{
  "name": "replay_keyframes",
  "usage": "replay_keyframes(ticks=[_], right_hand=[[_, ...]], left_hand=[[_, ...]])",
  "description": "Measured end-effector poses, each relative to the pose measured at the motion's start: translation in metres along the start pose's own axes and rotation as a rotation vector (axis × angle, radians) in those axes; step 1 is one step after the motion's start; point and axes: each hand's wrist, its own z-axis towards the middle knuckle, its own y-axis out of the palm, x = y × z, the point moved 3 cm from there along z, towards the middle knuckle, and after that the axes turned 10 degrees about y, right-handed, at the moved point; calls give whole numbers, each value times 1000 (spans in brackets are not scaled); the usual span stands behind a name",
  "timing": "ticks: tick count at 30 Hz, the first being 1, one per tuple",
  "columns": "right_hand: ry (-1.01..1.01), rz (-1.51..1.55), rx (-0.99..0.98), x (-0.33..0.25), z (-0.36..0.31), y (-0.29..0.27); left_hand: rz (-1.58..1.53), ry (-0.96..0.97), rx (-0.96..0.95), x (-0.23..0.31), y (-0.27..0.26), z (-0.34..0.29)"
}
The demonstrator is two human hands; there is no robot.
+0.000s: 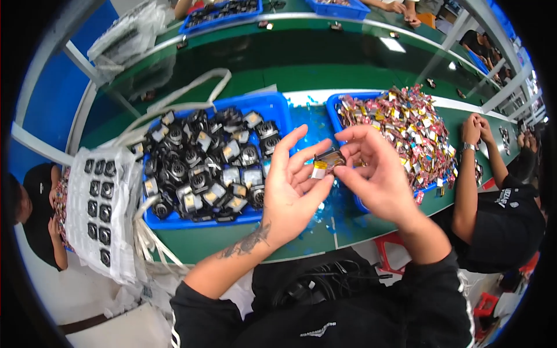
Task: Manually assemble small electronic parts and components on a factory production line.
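Head view. Left hand palm-up, fingers spread wide, above the gap between two blue trays on the green tabletop. A small silver-and-yellow part sits at its fingertips, just at 1 o'clock of the palm. Right hand curls in from 3 o'clock, thumb and forefinger pinched at the part's right edge. It seems both hands share the part; which one bears it I cannot tell.

Risks, as judged: the hold is light and at fingertips only, so the part could slip and drop onto the tabletop or into the left tray of black modules, and be lost among them. A thin tab or wire, if there is one, could bend under the pinch.

Hard to make out: the part's make and underside; the right thumb tip behind it. The right tray of small red-and-gold pieces is half covered by the right hand. A co-worker's arm at 3 o'clock rests close by. Rim blurred and bent.
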Motion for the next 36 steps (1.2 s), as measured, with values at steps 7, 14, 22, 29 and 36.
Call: replay_keyframes(ticks=[7,14,22,29,36], right_hand=[[205,-327,-40,-4,191,-37],[486,-498,-40,69,275,-53],[-33,-1067,275,24,251,-49],[-392,-1213,-311,-24,142,112],[-407,-1040,-178,-8,130,97]], left_hand=[[68,994,-341,143,-6,-37],[565,965,-351,215,4,-75],[598,1073,-440,244,-11,-87],[703,1338,-76,229,-25,-87],[686,648,365,132,-74,-3]])
